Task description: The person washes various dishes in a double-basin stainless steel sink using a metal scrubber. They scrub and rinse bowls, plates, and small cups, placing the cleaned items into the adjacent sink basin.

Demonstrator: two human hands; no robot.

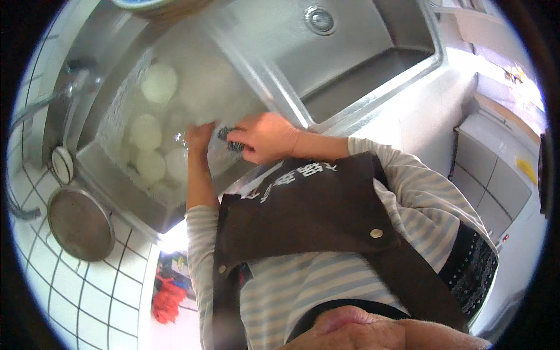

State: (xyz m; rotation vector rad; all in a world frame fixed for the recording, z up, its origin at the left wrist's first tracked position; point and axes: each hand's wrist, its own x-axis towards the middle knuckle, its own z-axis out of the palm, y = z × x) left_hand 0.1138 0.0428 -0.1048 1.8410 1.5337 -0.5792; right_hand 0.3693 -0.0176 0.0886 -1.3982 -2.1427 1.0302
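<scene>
My right hand (pixel 267 138) is closed on a dark scrubber (pixel 232 139), possibly steel wool, above the near edge of the left sink basin (pixel 118 175). Just left of it, my left hand (pixel 201 135) reaches down to the cloudy water (pixel 214 83). Its fingers are blurred and partly hidden, so I cannot tell whether they grip anything. Several pale round things, perhaps small dishes, lie under the water to the left, among them one farther away (pixel 159 83) and one nearer (pixel 151 166).
A metal tap (pixel 70 89) stands at the left. The right basin has a drain strainer (pixel 320 19). On the white tiled counter (pixel 100 302) lie a round grey lid or board (pixel 81 224) and a small white dish (pixel 62 165). A blue-rimmed bowl (pixel 140 3) shows at the top.
</scene>
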